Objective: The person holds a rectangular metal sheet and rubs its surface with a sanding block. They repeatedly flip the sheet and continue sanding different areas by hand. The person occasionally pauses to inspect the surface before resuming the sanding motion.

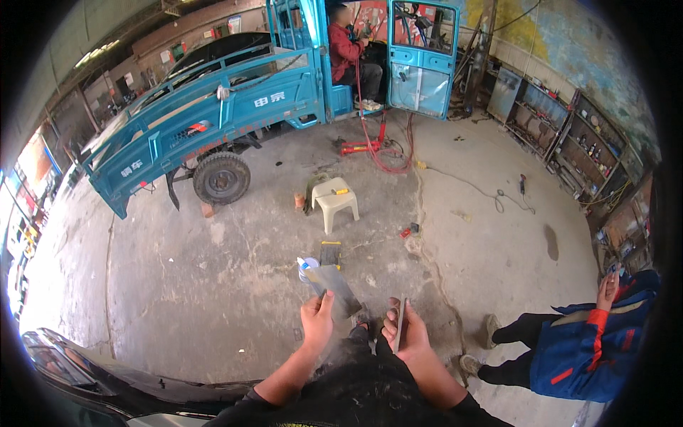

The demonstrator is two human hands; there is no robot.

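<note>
My left hand grips a thin grey rectangular plate by its near edge, thumb on top. The plate looks flat and slightly shiny, and its material is hard to tell. In my right hand is a narrow flat strip, seen edge-on and held between fingers and thumb. Beyond the plate, on the concrete floor, stands a round tin with a white-and-blue tube on it. A black-and-yellow case lies beside the tin, partly hidden by the plate.
A cream plastic stool holds a yellow-handled tool. Behind it stands a blue cargo vehicle with a seated person, near a red jack and hose. Another person stands right; a dark car is lower left.
</note>
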